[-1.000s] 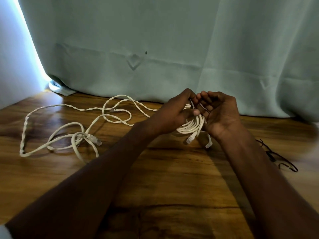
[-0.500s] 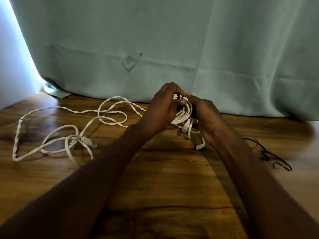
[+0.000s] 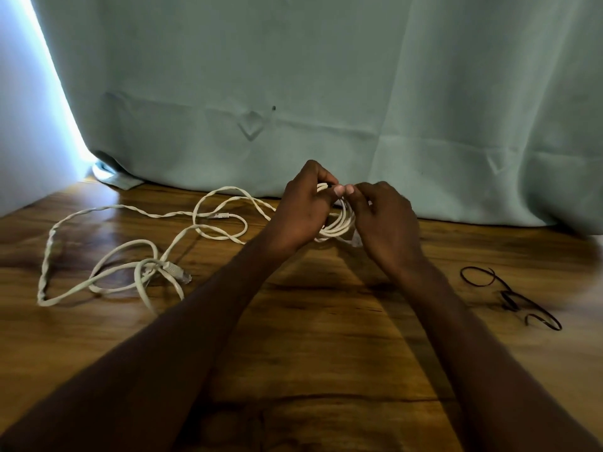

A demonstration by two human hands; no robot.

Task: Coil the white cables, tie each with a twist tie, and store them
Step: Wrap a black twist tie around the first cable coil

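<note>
Two hands meet over a wooden table (image 3: 310,337) that runs back to a pale green curtain (image 3: 326,76), and the step in hand looks like the tying of one finished coil. Largest of the task's things is the loose white cable (image 3: 107,278), well to the left of the hands: it sprawls in open loops across the wood, part of it twisted like a rope, with a clear plug (image 3: 177,272) lying at its near end. It is not yet coiled. Smaller is the coiled cable (image 3: 341,223), a tight bundle of several white turns held up just above the table between the two hands, with a connector hanging below it beside the right wrist. The left hand (image 3: 303,210) grips the coil with its fingers curled round the turns. The right hand (image 3: 385,220) has its fingers curled too, thumb and fingertip pressed together at the top of the coil against the left thumb; something dark shows there, likely a twist tie, but it is too small to be sure. Smallest, the spare black twist ties (image 3: 512,298) lie on the table to the right, well apart. The next move probably calls for turning the pinched ends while the left hand keeps the turns from springing open.
</note>
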